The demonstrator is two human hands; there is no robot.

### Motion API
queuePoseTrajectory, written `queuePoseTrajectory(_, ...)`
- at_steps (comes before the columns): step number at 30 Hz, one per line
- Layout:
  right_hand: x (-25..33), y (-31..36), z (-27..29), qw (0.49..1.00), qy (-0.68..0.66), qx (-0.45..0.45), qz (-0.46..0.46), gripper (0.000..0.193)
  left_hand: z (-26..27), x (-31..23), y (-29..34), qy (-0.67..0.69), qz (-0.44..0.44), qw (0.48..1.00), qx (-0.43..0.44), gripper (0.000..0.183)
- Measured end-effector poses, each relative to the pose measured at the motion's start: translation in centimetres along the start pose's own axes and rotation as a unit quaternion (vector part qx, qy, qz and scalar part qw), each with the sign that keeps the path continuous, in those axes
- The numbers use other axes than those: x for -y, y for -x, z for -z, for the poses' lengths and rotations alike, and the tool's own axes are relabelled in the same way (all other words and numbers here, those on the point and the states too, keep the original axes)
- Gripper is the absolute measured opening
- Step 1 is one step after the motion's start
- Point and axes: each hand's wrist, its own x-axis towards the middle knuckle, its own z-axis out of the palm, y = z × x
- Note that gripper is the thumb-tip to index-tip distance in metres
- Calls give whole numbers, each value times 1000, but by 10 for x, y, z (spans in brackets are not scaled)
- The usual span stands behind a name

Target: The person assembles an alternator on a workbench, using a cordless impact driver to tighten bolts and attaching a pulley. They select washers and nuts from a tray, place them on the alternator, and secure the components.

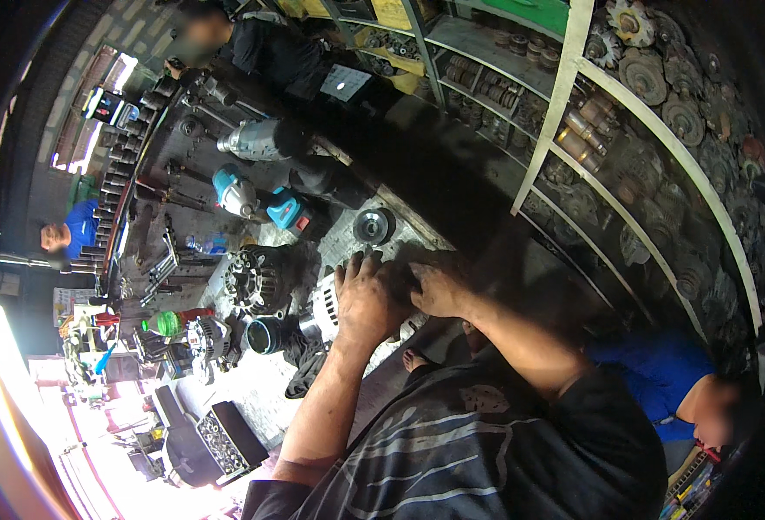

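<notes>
My left hand point(367, 299) lies over a silver alternator point(320, 314) on the dark workbench, fingers wrapped around its housing. My right hand point(439, 289) presses on the same alternator from the right side, fingers curled against it. Most of the alternator is hidden under both hands. A round metal pulley point(374, 225) lies just beyond my hands. A black finned alternator housing point(255, 279) stands to the left of my left hand.
A blue cordless power tool point(261, 201) and a silver cylindrical motor point(257, 139) lie farther back on the bench. A dark rag point(306, 364), a green can point(167, 323) and sockets sit to the left. Shelves of parts point(660, 104) rise on the right. Other people stand around.
</notes>
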Motion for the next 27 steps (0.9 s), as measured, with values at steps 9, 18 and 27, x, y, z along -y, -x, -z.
queuePoseTrajectory(9, -12, -5, -5, 999, 24, 36, -24, 81, 0, -7, 2, -12, 4, 1000, 7, 61)
queuePoseTrajectory(18, -7, 3, 2, 995, 73, 69, 25, 65, -14, 0, 5, -54, -8, 998, -13, 62)
queuePoseTrajectory(27, -19, -3, -8, 996, 41, 80, -16, 63, -6, -6, 9, -24, -10, 999, 24, 62)
